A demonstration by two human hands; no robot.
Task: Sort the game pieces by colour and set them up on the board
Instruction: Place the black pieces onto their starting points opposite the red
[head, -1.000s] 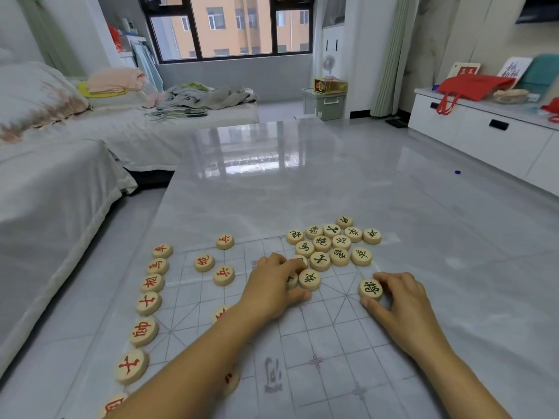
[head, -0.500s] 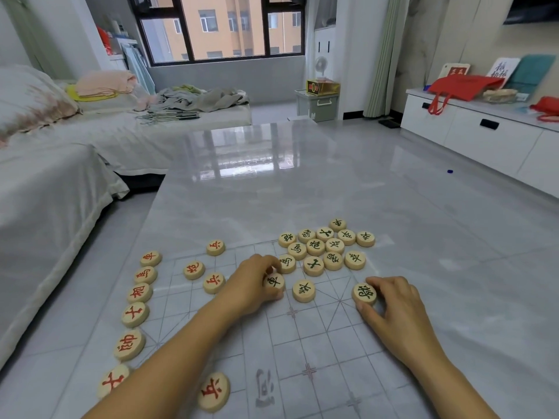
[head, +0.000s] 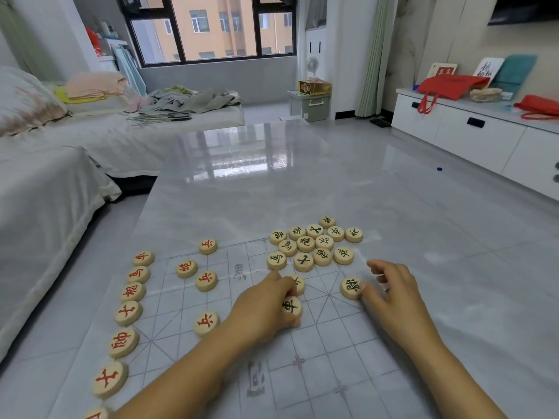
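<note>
A translucent gridded board (head: 320,367) lies on the glossy grey table. Round wooden pieces with red characters stand in a column (head: 128,313) along the board's left edge, and several more red ones (head: 206,280) sit further in. Green-marked pieces are clustered (head: 314,243) at the board's far right corner. My left hand (head: 266,306) pinches a green piece (head: 292,306) on the board, partly covering another green piece (head: 298,282) behind it. My right hand (head: 396,297) touches a green piece (head: 351,287) with its fingertips at the right edge.
The table edge (head: 142,213) drops off on the left toward a covered sofa (head: 45,189). A white cabinet (head: 484,137) with red bags stands at the right. Bare tabletop stretches beyond the pieces.
My left hand has drawn the green piece toward me over the board, uncovering a red piece at lower left. My right hand stays on its green piece.
</note>
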